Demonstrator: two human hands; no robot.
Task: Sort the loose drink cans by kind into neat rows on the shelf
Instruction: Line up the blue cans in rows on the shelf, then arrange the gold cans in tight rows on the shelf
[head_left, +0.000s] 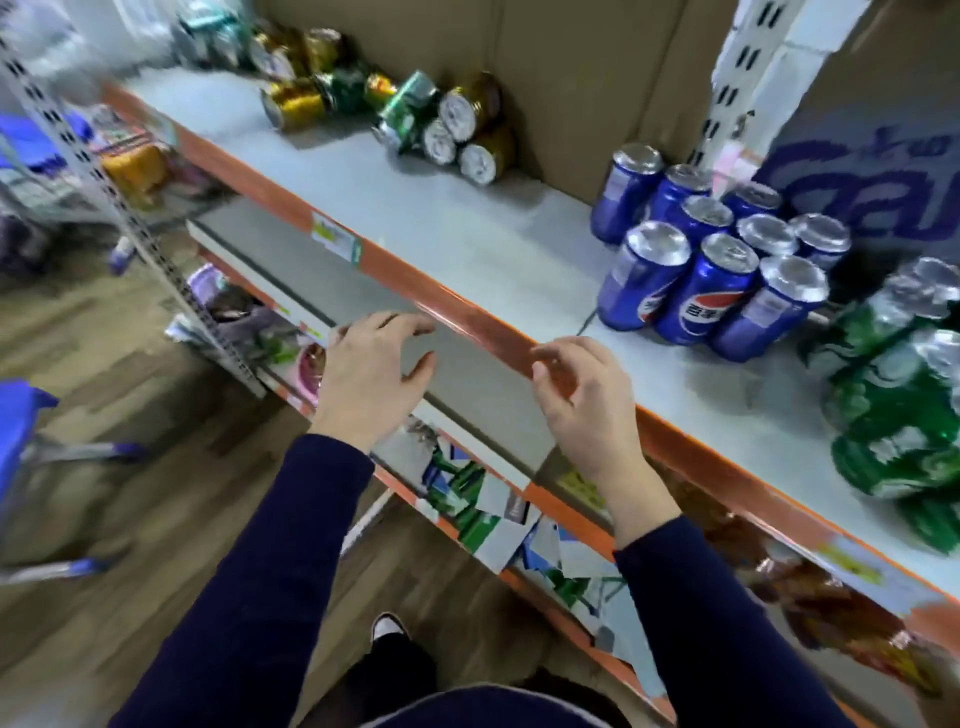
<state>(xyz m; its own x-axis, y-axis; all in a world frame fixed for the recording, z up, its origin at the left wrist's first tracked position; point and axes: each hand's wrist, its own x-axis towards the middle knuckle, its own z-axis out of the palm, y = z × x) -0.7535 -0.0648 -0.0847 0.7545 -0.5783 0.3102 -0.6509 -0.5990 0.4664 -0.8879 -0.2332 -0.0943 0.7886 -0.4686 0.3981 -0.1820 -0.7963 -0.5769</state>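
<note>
1. Loose cans (447, 130) are seen in head view, tumbled far left on the shelf (467, 234); blue cans (717, 270) and green cans (893, 405) are stood at right.
2. Nothing is held: left hand (369, 374) and right hand (582, 400) are loosely spread at the shelf lip.
3. Stiff, slick, roll-prone handling is expected; the sidewall is best wrapped mid-height.

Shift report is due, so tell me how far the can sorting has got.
Done: the blue cans stand upright in rows, with green cans grouped beside them. In hand: nothing; the left hand and right hand hover empty at the shelf edge. Left: the mixed gold and green cans lying on their sides further along the shelf.
</note>
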